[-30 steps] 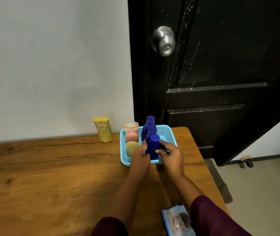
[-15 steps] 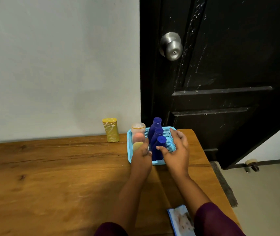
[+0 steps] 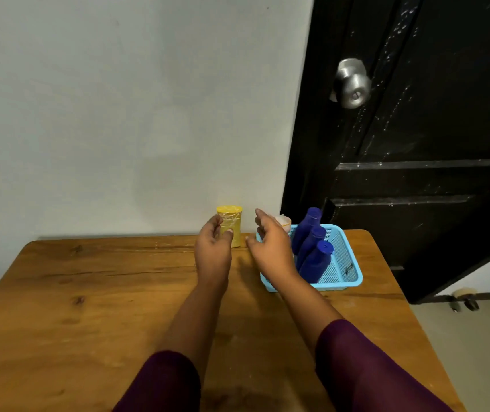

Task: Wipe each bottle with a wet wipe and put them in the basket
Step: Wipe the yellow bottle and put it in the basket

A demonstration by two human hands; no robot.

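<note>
Both hands had left the basket. The left hand hung loosely curled and empty, the right hand spread open, either side of the yellow bottle by the wall. Three blue bottles stayed upright in the basket.

Three blue bottles are in one light-blue basket, centre right. One yellow bottle is at the centre, and one pale container is half hidden beside it. Two hands show: left hand, right hand. One door knob is at the upper right.
</note>
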